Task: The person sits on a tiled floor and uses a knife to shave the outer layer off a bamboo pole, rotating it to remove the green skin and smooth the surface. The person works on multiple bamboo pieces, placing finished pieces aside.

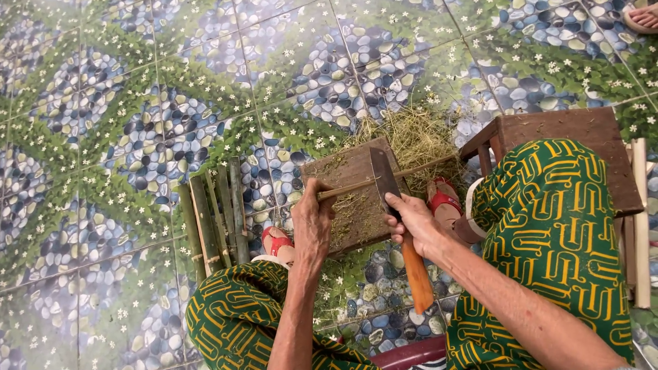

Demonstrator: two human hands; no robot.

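Bamboo strip (pixel 384 179) lies across the wooden block (pixel 346 179), tip pointing right.

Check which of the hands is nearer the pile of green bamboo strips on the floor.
Left. The left hand grips the thin bamboo stick on the wooden block, just right of the bamboo strips. The right hand holds the cleaver further right, beyond the block.

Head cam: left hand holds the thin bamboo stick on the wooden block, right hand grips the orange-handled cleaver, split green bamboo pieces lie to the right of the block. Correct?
One error: the split green bamboo pieces lie to the left of the wooden block, not the right. The rest holds in the head view: left hand holds the thin bamboo stick on the block, right hand grips the orange-handled cleaver.
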